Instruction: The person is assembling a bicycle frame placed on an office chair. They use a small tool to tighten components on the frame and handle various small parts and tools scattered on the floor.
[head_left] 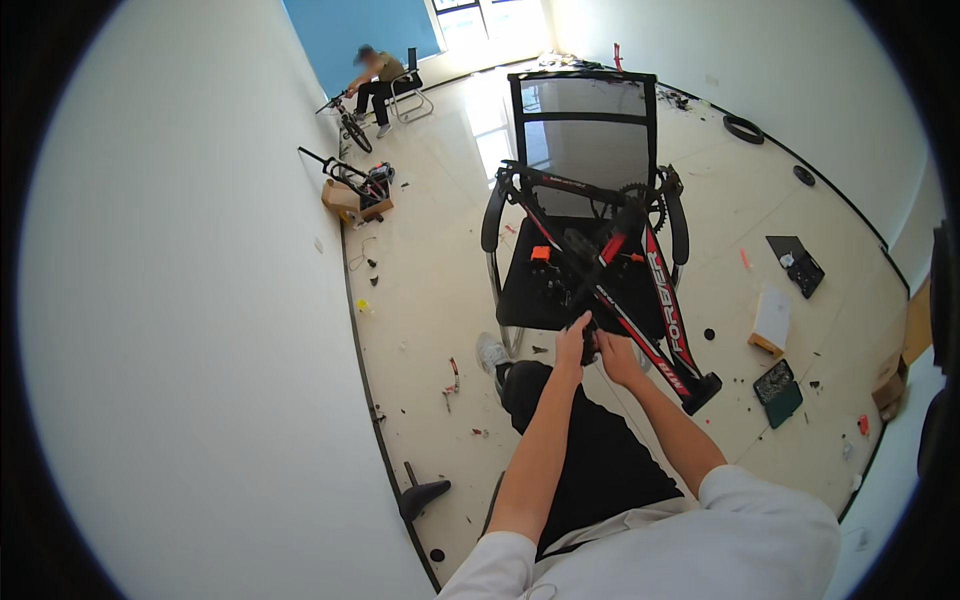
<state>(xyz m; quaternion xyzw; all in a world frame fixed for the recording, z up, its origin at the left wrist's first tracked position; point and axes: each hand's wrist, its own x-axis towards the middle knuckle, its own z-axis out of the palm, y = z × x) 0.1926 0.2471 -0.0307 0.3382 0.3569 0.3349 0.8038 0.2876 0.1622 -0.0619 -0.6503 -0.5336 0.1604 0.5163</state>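
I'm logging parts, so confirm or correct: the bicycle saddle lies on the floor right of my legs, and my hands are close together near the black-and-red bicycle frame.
Wrong side: the head view shows the bicycle saddle on the floor left of your legs. Your left hand and right hand are close together near the black-and-red bicycle frame.

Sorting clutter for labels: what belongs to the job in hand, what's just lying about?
Job in hand:
- dark part between left hand and right hand
- bike frame
- chair

Seemingly lying about:
- saddle
- tyre
- white box
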